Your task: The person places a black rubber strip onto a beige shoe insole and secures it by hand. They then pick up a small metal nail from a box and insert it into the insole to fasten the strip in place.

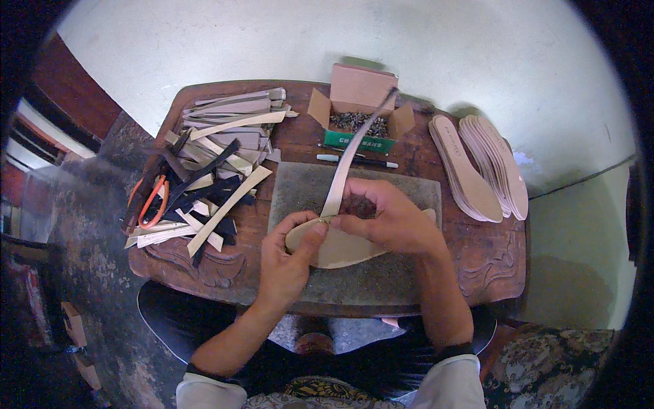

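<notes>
A beige shoe insole [346, 251] lies sideways between my hands, above a grey slab. My left hand [287, 253] is closed on its left end, with the thumb pressing on top. A long, pale strap [343, 170] with a dark tip rises from the insole's far edge and reaches up in front of an open box. My right hand [395, 217] pinches the lower end of this strap where it meets the insole, its thumb and fingertips close to my left thumb. Part of the strap's foot is hidden by the fingers.
The grey slab [293, 187] rests on a carved wooden table [487, 249]. Behind it stand a pen [357, 161] and a green-fronted carton [371, 143] of small dark nails. Stacked insoles [466, 174] lie at right; strap pieces [228, 211] and orange-handled scissors [162, 201] lie at left.
</notes>
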A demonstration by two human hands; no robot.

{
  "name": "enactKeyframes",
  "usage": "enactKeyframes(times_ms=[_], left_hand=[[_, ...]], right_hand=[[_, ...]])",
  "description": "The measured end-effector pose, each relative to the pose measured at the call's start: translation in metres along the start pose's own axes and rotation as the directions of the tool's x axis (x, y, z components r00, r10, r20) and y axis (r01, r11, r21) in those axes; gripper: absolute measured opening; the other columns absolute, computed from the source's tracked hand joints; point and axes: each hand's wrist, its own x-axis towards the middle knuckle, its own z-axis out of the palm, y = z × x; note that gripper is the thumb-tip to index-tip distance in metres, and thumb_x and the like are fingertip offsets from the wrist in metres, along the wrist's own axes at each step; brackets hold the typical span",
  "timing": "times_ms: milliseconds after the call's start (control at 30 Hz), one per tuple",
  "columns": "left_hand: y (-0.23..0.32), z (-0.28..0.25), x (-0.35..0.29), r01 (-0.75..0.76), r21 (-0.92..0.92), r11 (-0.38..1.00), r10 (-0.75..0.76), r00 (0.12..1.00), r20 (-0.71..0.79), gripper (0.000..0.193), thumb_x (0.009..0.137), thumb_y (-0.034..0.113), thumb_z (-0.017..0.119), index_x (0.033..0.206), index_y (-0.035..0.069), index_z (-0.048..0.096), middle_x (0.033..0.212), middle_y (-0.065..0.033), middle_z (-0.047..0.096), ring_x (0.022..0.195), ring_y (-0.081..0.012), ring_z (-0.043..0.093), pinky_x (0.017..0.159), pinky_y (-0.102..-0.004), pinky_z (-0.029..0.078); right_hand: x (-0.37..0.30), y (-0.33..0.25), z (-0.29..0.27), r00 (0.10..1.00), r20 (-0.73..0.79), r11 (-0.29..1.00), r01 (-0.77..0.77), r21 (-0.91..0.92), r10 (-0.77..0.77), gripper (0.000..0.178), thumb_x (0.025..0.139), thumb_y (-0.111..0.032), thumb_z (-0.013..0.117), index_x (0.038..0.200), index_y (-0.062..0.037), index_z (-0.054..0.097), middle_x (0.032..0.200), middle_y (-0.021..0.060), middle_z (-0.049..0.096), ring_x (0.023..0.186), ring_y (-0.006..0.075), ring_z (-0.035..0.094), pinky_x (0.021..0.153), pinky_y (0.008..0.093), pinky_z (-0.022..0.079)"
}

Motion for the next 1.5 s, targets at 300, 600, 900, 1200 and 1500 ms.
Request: enactKeyframes(times_ms=[300, 600, 900, 1200, 1500], left_hand=[[0.001, 0.0, 0.003, 0.065, -0.163, 0.984, -0.064, 0.998, 0.015, 0.023, 0.093, 0.02, 0.067, 0.105, 0.001, 0.064, 0.093, -0.0036, 0.067, 0.082, -0.0087, 0.062, 0.071, -0.024, 0.051], [-0.006, -0.003, 0.002, 0.123, -0.205, 0.971, -0.118, 0.992, 0.04, 0.025, 0.094, 0.022, 0.065, 0.105, 0.0, 0.065, 0.091, -0.0034, 0.067, 0.081, -0.0087, 0.062, 0.071, -0.0234, 0.05], [-0.001, -0.011, 0.0, 0.134, -0.14, 0.981, -0.132, 0.991, 0.029, 0.021, 0.091, 0.019, 0.069, 0.1, 0.001, 0.064, 0.09, -0.003, 0.067, 0.077, -0.0083, 0.062, 0.067, -0.0231, 0.05], [0.001, -0.013, -0.013, 0.117, -0.317, 0.941, -0.134, 0.99, -0.032, 0.026, 0.093, 0.018, 0.066, 0.112, 0.001, 0.059, 0.101, -0.0055, 0.067, 0.089, -0.0096, 0.063, 0.078, -0.0249, 0.05], [0.0, -0.016, -0.043, 0.387, -0.179, 0.905, -0.345, 0.911, 0.225, 0.034, 0.097, 0.01, 0.056, 0.128, -0.002, 0.051, 0.119, -0.0119, 0.063, 0.105, -0.0203, 0.064, 0.087, -0.0374, 0.056]], right_hand=[[-0.002, -0.013, -0.006, 0.999, -0.045, 1.0, -0.016, -0.02, 0.015, 0.02, 0.086, -0.008, 0.07, 0.104, -0.0007, 0.064, 0.092, 0.0021, 0.066, 0.086, 0.0091, 0.06, 0.079, 0.0263, 0.049], [-0.003, -0.008, -0.002, 0.998, -0.044, 0.997, -0.058, -0.06, 0.055, 0.025, 0.082, -0.006, 0.074, 0.105, -0.0029, 0.064, 0.089, 0.0011, 0.065, 0.084, 0.0092, 0.061, 0.077, 0.0257, 0.05], [0.0, -0.02, -0.007, 0.996, -0.084, 0.978, -0.002, -0.21, -0.016, 0.024, 0.085, -0.011, 0.071, 0.106, -0.0032, 0.064, 0.091, 0.0052, 0.068, 0.083, 0.0122, 0.063, 0.074, 0.0286, 0.05], [0.061, 0.003, -0.089, 0.882, -0.431, 0.687, -0.192, -0.701, -0.193, 0.018, 0.084, -0.016, 0.069, 0.096, -0.004, 0.07, 0.089, 0.014, 0.069, 0.084, 0.0269, 0.067, 0.077, 0.0375, 0.052], [0.111, 0.034, -0.072, 0.854, -0.516, 0.436, -0.44, -0.785, -0.068, 0.019, 0.079, -0.023, 0.068, 0.091, -0.009, 0.072, 0.092, 0.0192, 0.068, 0.089, 0.0385, 0.066, 0.081, 0.0467, 0.053]])
